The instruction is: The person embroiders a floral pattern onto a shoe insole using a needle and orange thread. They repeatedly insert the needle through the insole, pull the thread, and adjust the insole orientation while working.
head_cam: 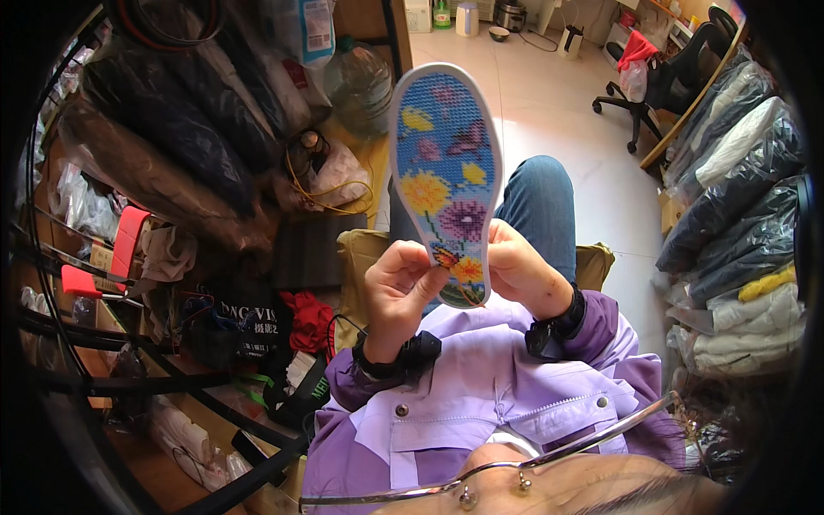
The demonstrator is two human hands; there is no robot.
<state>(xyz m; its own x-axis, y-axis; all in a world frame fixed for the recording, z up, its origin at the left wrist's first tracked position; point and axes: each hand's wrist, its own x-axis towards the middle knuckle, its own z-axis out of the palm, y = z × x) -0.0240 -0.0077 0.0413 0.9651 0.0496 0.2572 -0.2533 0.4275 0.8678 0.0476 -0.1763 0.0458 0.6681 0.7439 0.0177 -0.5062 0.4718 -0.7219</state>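
An embroidered insole (444,167) stands raised in front of me, its toe end pointing away. Yellow and purple cross-stitch flowers and an orange butterfly cover its blue ground, and a white edging runs round it. My left hand (402,283) pinches the left edge near the heel between thumb and fingers. On the opposite edge my right hand (524,267) grips it, with part of the fingers hidden behind the insole. A short orange thread (475,297) shows at the heel end. Whether either hand also holds a needle cannot be seen.
Red-handled scissors (125,257) lie at the left among bags. Behind them are plastic-wrapped garments (187,129) and a large water bottle (360,87). More wrapped clothes (740,193) are stacked at the right. An office chair (673,71) stands farther back on the tiled floor (605,174).
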